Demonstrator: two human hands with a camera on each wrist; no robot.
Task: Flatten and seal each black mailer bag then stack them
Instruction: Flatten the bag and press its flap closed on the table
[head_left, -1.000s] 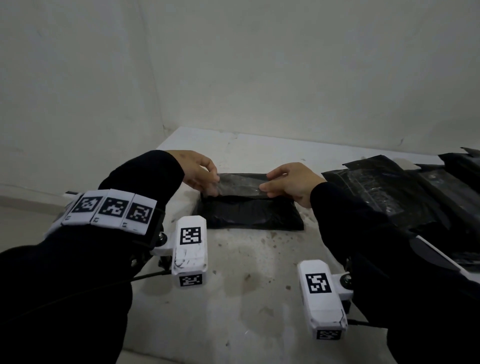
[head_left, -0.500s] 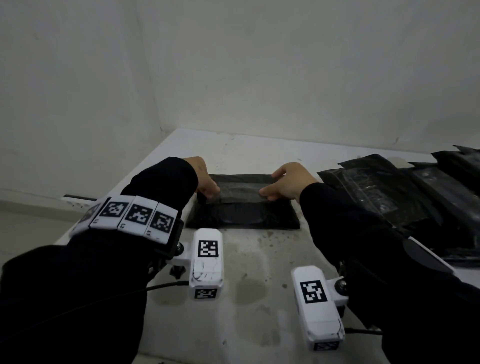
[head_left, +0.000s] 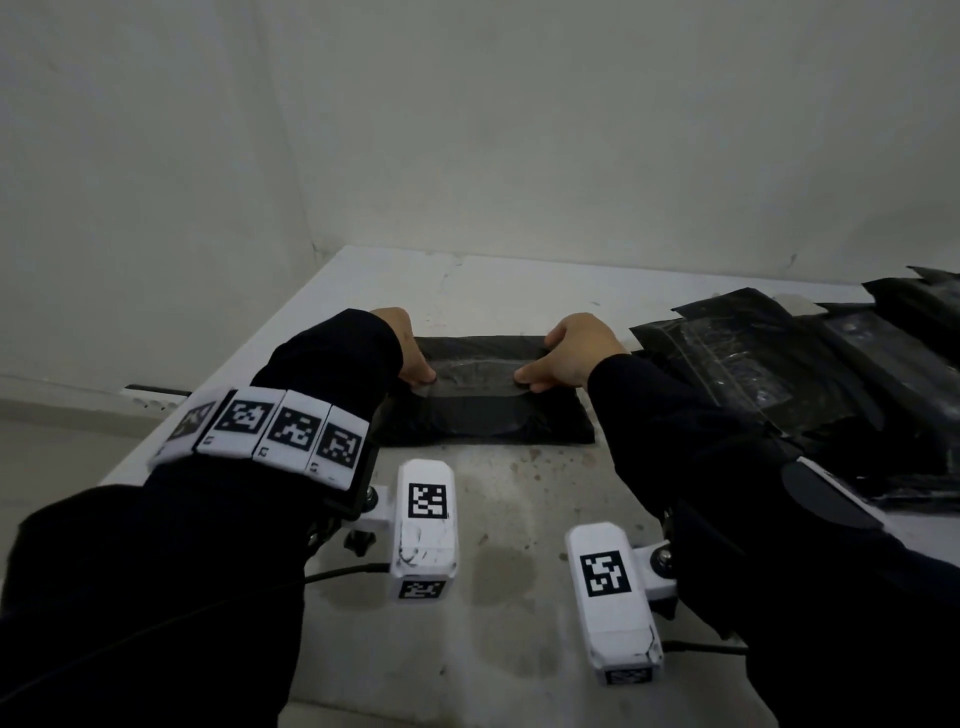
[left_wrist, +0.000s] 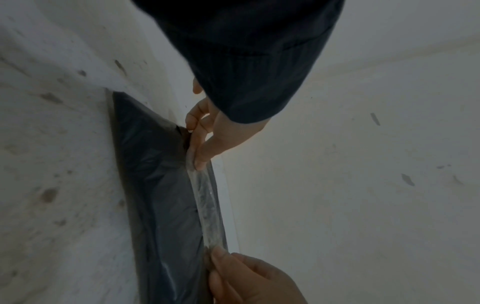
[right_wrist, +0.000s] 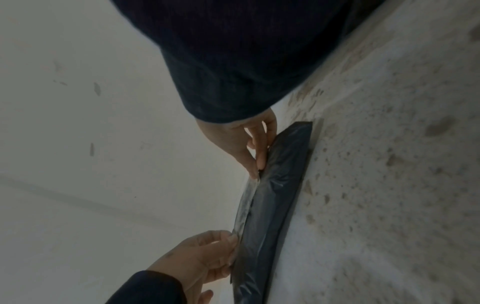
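A flat black plastic mailer bag (head_left: 488, 415) lies on the stained pale counter (head_left: 519, 561), about midway across it and toward the far wall. Its glossy, greyish closing flap (head_left: 480, 375) is folded toward the near side over the bag's body. The left hand (head_left: 408, 348) pinches the left end of that flap between thumb and fingers, and the right hand (head_left: 569, 353) pinches the right end the same way; in the left wrist view the flap (left_wrist: 207, 207) runs taut between the two hands, slightly raised off the bag. Both sleeves are dark. To the right, just beside the bag, a loose heap of more black plastic mailer bags (head_left: 810, 374) covers the right end of the counter.
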